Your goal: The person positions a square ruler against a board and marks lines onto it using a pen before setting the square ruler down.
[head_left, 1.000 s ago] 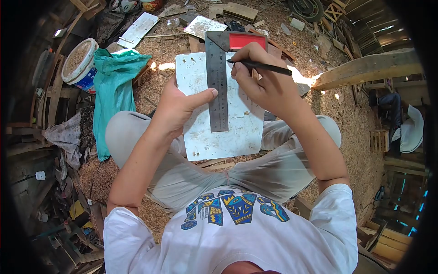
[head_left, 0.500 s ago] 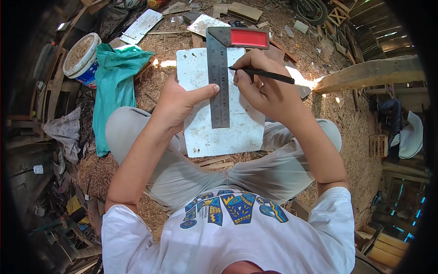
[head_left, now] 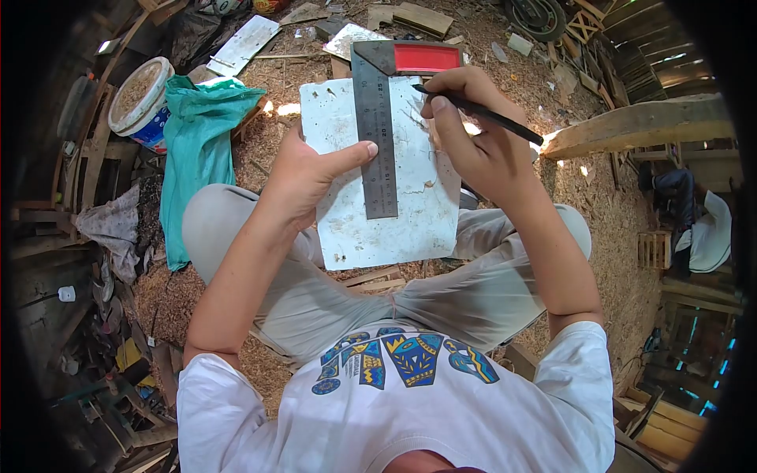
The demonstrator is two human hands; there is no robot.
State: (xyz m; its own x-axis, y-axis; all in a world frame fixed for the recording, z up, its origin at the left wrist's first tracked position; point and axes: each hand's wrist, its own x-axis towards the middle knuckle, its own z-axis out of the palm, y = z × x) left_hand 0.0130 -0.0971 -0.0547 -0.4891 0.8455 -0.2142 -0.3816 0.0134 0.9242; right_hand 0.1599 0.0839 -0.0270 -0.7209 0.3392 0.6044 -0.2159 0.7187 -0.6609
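Observation:
A scuffed white board point(head_left: 386, 244) lies over my crossed legs. Across its face rests a try square point(head_left: 382, 185), its steel blade running lengthwise and its red-and-grey stock point(head_left: 426, 57) at the board's far edge. My left hand point(head_left: 311, 169) grips the board's left edge, with the thumb pressing the blade down and the other fingers hidden beneath. In my right hand point(head_left: 481, 130) is a black pencil point(head_left: 493, 117), pinched between thumb and fingers. Its tip is near the far right of the board, right of the blade; whether it touches cannot be made out.
To the left stand a white-and-blue bucket point(head_left: 142, 102) and a green cloth sack point(head_left: 201, 130). Another white panel point(head_left: 244, 45) and wood scraps lie on the shavings-covered floor. A curved timber point(head_left: 643, 126) is at right, and a seated person point(head_left: 702, 229) is partly visible beyond.
My right hand and the pencil have moved right and slightly away, off the blade's edge. The board and square have shifted a little left at their far end, with the left thumb still on the blade.

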